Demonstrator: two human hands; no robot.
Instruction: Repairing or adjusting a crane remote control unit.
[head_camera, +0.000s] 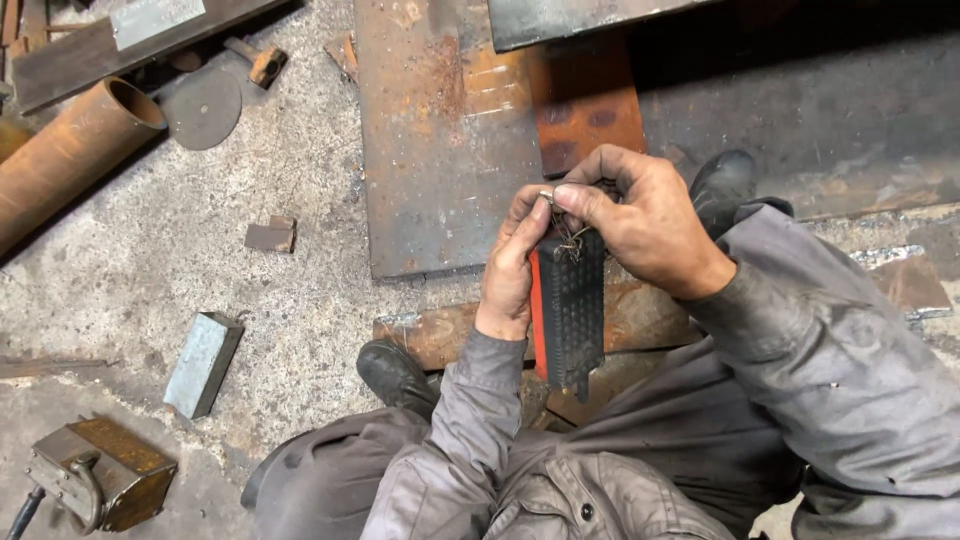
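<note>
My left hand (512, 268) grips a black, ribbed, rectangular tool body with a red side (568, 308), held upright in front of my chest. At its top end sits a small tangle of thin wire or a metal clip (570, 243). My right hand (640, 215) reaches over from the right, its thumb and forefinger pinching a small metal piece just above that clip. Both sleeves are grey. My two black boots (398, 374) stand on the floor below.
A large rusty steel plate (440, 140) lies on the concrete floor ahead. At the left are a rusty pipe (70, 150), a round metal disc (203, 107), a small grey block (203, 362), a metal offcut (271, 236) and a boxy clamp tool (98, 473).
</note>
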